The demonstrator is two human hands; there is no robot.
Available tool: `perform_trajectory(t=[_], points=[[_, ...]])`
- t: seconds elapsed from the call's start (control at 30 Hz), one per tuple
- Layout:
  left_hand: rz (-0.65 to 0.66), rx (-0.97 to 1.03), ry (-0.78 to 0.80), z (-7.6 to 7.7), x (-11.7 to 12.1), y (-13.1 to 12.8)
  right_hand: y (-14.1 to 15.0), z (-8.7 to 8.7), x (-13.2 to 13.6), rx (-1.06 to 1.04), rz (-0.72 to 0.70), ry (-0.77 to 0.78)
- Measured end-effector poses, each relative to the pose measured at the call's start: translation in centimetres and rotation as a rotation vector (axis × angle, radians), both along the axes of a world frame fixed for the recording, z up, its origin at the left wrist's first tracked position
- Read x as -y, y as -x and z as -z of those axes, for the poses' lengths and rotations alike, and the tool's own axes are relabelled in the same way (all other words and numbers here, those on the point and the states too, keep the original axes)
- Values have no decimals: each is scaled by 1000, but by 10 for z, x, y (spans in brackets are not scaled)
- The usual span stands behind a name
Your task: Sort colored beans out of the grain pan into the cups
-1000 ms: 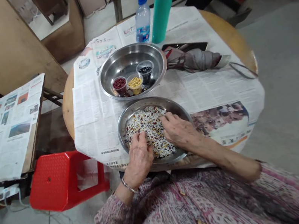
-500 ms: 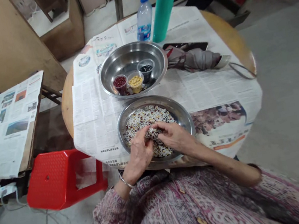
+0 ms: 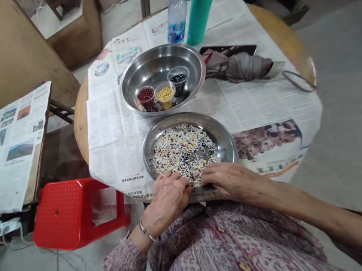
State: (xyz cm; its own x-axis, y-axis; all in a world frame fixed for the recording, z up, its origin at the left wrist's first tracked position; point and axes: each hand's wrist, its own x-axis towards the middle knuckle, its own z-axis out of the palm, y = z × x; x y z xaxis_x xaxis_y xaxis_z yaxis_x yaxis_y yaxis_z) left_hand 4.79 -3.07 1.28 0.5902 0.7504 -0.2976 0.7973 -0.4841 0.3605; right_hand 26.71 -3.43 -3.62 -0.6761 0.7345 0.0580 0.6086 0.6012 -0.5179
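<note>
- Mixed grains and beans (image 3: 184, 153) are spread in a shallow steel plate (image 3: 183, 121), set on newspaper (image 3: 114, 132) at the near edge of the round wooden worktop (image 3: 85, 133).
- The left hand (image 3: 167, 200) is laid at the plate's near rim, its fingers (image 3: 174, 180) open, slightly curled and touching the grains.
- A steel bowl (image 3: 154, 61) containing three small tubs (image 3: 164, 94) of red, yellow and black beans is placed beyond the plate.
- The right hand (image 3: 230, 180) is rested on the rim, its fingers (image 3: 211, 173) open and extended beside the grains.
- A folded umbrella (image 3: 239, 65) is laid to the right of the bowl.
</note>
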Motion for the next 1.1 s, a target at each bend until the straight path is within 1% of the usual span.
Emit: perform_trajectory(t=[0.13,0.27,0.33,0.43,0.5,0.57,0.67,0.77,0.87,0.97,1.03,1.1], points=[[12,-16,4,8,-3,-7,10,5,-4,55,-9,-56],[-42,39,-33,9,-8,-8,14,5,-12,70,73,-70],[-93,69,-58,9,-12,-6,13,3,-21,49,164,-33],[-169,180,-141,10,-24,-3,10,-1,-41,-34,352,55],[-234,283,-212,14,-33,-2,8,-5,-55,-72,466,94],[-289,359,-245,21,-43,-2,9,-8,-66,-47,532,135],[-324,391,-191,34,-56,-7,17,-10,-75,30,539,222],[-389,396,-81,42,-64,-15,30,-9,-77,-3,524,277],[-511,455,51,42,-67,-20,39,-6,-77,-155,532,362],[-629,538,156,41,-67,-20,42,-4,-76,-372,596,551],[-680,596,201,39,-64,-17,42,-2,-75,-512,645,691],[-706,660,241,36,-60,-14,42,-1,-72,-617,662,762]])
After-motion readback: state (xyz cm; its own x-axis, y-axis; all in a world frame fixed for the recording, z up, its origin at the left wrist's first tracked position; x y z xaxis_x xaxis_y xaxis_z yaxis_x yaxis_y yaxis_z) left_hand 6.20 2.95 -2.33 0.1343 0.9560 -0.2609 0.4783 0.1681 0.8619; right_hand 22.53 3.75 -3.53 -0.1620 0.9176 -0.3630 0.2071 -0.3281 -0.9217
